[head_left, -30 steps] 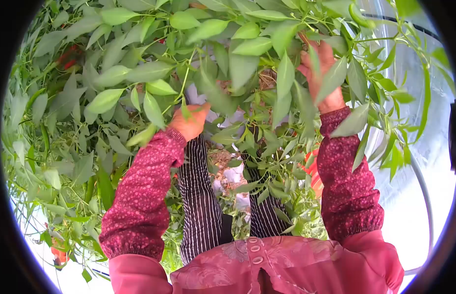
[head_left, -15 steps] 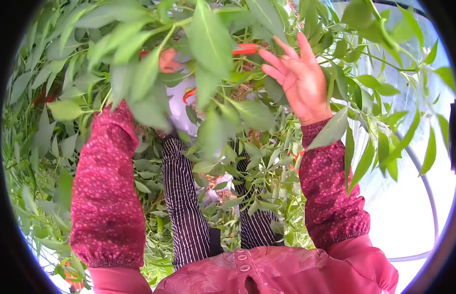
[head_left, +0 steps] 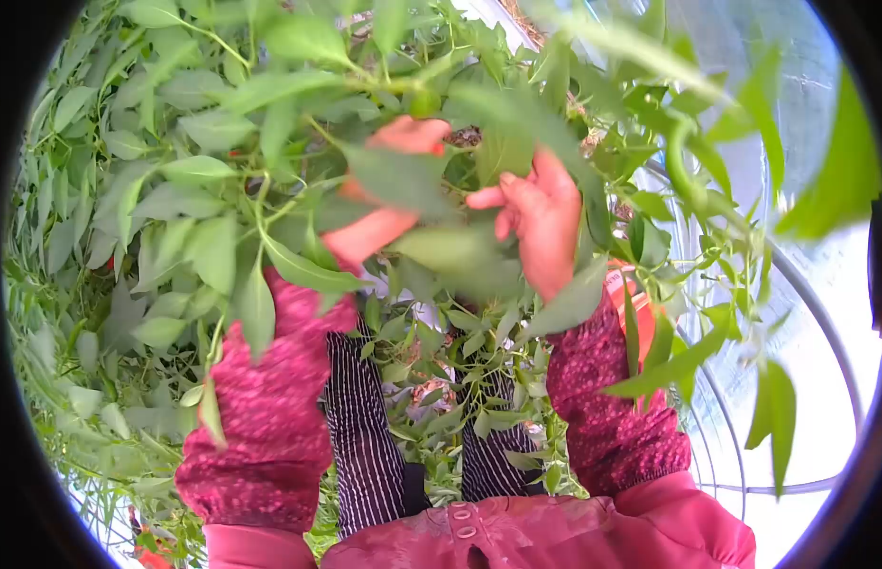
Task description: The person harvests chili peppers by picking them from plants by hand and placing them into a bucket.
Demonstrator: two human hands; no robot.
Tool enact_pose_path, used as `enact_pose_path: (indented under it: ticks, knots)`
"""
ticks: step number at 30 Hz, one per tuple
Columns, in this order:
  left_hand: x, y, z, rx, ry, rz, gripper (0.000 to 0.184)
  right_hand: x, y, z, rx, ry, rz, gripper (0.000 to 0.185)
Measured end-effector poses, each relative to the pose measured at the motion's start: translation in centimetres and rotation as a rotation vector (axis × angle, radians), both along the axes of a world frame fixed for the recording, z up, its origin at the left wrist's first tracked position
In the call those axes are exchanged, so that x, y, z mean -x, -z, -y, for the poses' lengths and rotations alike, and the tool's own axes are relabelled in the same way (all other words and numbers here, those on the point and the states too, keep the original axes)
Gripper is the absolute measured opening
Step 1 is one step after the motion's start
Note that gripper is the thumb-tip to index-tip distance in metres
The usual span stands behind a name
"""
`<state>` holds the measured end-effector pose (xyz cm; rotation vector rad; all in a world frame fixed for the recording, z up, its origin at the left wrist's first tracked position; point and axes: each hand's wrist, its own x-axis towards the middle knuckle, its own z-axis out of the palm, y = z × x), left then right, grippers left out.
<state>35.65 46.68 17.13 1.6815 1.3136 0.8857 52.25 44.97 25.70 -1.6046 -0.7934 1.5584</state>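
Note:
Among the leafy pepper plants, my left hand (head_left: 370,232) reaches up in the middle. A leaf crosses in front of it, so its palm is hidden; the fingers that show are bent inward. A small bit of red shows at those fingertips, too blurred to name. Just to the right is my right hand (head_left: 545,232), its fingers curled in and thumb side facing left. Leaves cover part of it, and whatever it may hold cannot be made out. A large green leaf (head_left: 403,180) hangs between me and the left hand.
Dense pepper foliage (head_left: 128,199) fills the left side. A green pepper (head_left: 683,161) hangs at the upper right among blurred leaves. Behind my right sleeve is an orange-red object (head_left: 642,318) with pale markings. Clear plastic sheeting (head_left: 782,379) and curved hoops line the right.
My left hand has moved right and now is near the right hand. The right hand has dropped lower, its spread fingers now curled. The red pepper between them no longer shows clearly.

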Motion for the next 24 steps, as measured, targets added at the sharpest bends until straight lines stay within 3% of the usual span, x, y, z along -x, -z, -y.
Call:
enact_pose_path:
  ticks: [1,2,4,7,8,9,11,12,14,15,17,19,21,22,23,24]
  knots:
    - [-1.1,0.5,-0.4,-0.368,0.123,-0.072,0.029,0.1,-0.3,0.3,-0.005,0.002,-0.002,0.055]
    - [-2.0,0.8,-0.4,-0.371,0.126,-0.074,0.029,0.1,-0.7,0.5,-0.047,-0.04,0.034,0.058]
    - [-3.2,-0.8,-0.8,-0.06,0.238,-0.371,0.016,0.5,-0.7,1.2,-0.198,0.001,0.066,0.066]
    - [-2.6,-3.8,1.4,-0.094,0.247,-0.519,0.019,-1.4,-2.4,0.9,-0.014,-0.135,0.177,0.068]
    - [-2.9,-3.7,2.7,-0.137,0.24,-0.536,0.016,-2.5,-1.7,1.6,-0.05,-0.319,0.436,0.064]
    - [-3.0,-5.0,3.5,-0.144,0.248,-0.537,0.016,-3.1,-1.8,2.3,-0.053,-0.309,0.437,0.064]
    - [-2.8,-8.1,4.8,-0.049,0.357,-0.42,0.014,-3.8,-2.4,3.8,-0.143,-0.537,0.766,0.045]
    - [-2.7,-8.7,5.5,-0.051,0.361,-0.421,0.014,-4.1,-2.9,4.4,-0.143,-0.531,0.766,0.045]
    - [-2.0,-9.2,6.5,0.017,0.419,-0.314,0.01,-4.6,-3.6,5.5,0.192,-0.474,0.311,0.027]
    - [-1.7,-9.5,6.7,0.019,0.427,-0.314,0.01,-4.6,-4.0,6.3,0.196,-0.466,0.308,0.027]
    - [-1.1,-10.5,6.8,0.051,0.541,-0.353,0.012,-4.3,-4.5,7.8,-0.055,-0.63,0.641,0.03]
    - [-1.0,-12.8,6.3,0.121,0.559,-0.332,0.011,-4.0,-4.8,9.0,-0.029,-0.573,0.745,0.022]
    - [-1.4,-15.1,5.5,0.21,0.565,0.0,0.008,-5.1,-3.5,10.6,0.032,-0.482,0.732,0.021]
    - [-1.1,-14.7,4.8,0.23,0.464,0.106,0.009,-5.5,-3.3,10.3,-0.118,-0.462,0.752,0.017]
    - [-0.7,-14.1,4.0,0.388,0.249,0.192,0.012,-5.8,-4.0,9.9,-0.036,-0.475,0.701,0.017]
    - [0.2,-14.3,1.5,0.492,0.179,0.016,0.02,-6.4,-3.1,10.9,0.027,-0.436,0.677,0.017]
